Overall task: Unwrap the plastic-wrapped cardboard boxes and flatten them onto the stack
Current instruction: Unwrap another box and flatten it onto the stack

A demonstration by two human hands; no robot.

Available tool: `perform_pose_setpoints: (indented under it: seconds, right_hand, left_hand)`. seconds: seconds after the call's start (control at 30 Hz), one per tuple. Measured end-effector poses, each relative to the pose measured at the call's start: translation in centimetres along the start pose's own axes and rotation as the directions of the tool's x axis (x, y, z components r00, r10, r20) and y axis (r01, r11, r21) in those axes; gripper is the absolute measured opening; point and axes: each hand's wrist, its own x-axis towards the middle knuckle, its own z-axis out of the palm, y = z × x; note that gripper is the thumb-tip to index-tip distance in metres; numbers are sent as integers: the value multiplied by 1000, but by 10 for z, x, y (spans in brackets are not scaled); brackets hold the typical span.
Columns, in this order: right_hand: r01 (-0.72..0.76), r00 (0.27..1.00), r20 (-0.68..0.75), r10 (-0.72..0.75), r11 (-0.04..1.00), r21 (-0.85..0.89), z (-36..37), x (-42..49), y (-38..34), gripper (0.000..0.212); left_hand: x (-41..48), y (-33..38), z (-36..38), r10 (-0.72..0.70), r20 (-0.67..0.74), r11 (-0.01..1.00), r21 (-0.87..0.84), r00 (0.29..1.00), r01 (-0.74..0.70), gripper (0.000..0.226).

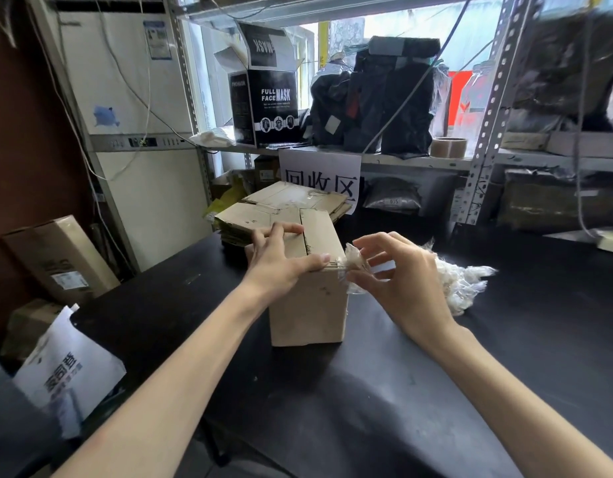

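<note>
A black table (pixel 384 391) carries three things. A brown cardboard box (pixel 308 305) stands upright on it, directly under the left fingers (pixel 291 228) and just to the left of the right fingers (pixel 374 239). A stack of flattened cardboard (pixel 284 201) lies beyond the left fingers, at the table's far edge. A crumpled heap of clear plastic wrap (pixel 467 284) rests on the tabletop behind the right fingers, slightly to their right.

One box (pixel 308 305), one flattened stack (pixel 280 201), one wrap (pixel 463 281), two hands (pixel 277 260) (pixel 405 284)
</note>
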Motion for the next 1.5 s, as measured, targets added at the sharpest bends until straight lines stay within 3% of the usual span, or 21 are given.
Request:
perform_pose_setpoints:
  seconds: [0.1, 0.27, 0.5, 0.87, 1.13, 1.37, 1.5]
  right_hand:
    - [4, 999, 43, -2, 999, -44, -2, 2, -2, 46]
    - [3, 998, 60, 0, 998, -57, -3, 3, -5, 28]
    - [65, 997, 52, -58, 986, -151, 4, 4, -8, 20]
    - [-126, 981, 142, 130, 991, -36, -22, 17, -6, 16]
    - [-49, 994, 95, 60, 992, -118, -19, 17, -5, 15]
    - [0, 936, 350, 37, 994, -105, -39, 25, -8, 21]
    - [43, 913, 407, 16, 990, -137, -49, 30, -7, 22]
  left_hand:
    - [-1, -1, 0, 10, 0, 1000, 3, 1000, -10, 58]
    - [2, 1, 1, 13, 17, 1000, 6, 1000, -13, 59]
    - [3, 0, 2, -10, 19, 999, -31, 1000, 11, 56]
    - [8, 2, 5, -41, 28, 998, -45, 999, 43, 55]
    - [10, 1, 9, -54, 15, 995, -86, 998, 55, 57]
    - [13, 0, 14, -64, -20, 986, -157, 998, 61, 59]
    - [14, -2, 14, -63, -5, 984, -169, 998, 61, 60]
